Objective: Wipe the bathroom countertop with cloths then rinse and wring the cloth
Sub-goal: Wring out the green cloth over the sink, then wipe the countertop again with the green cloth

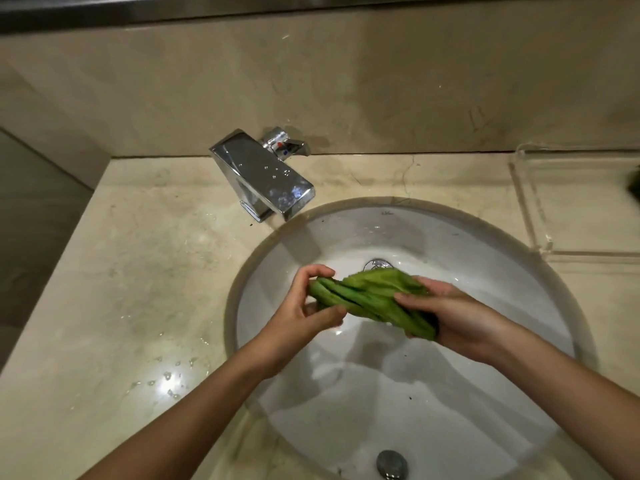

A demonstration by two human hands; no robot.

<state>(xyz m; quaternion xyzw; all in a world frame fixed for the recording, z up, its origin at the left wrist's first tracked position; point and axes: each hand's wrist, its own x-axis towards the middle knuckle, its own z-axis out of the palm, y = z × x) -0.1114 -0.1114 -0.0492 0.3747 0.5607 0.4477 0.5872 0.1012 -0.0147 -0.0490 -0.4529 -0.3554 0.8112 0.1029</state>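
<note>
Both hands [304, 308] [459, 315] grip a twisted, ropy green cloth [370, 299].

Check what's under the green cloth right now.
White sink basin; the green cloth is held over it by left hand and right hand. A chrome fitting peeks past its far edge, partly covered. The basin surface directly beneath is hidden.

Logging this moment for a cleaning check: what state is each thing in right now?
green cloth: twisted, bunched, held over the sink.
left hand: grips one end of the cloth.
right hand: grips the other end.
faucet: no water running, droplets on top.
countertop: wet, scattered droplets.
sink: not filled.
</note>
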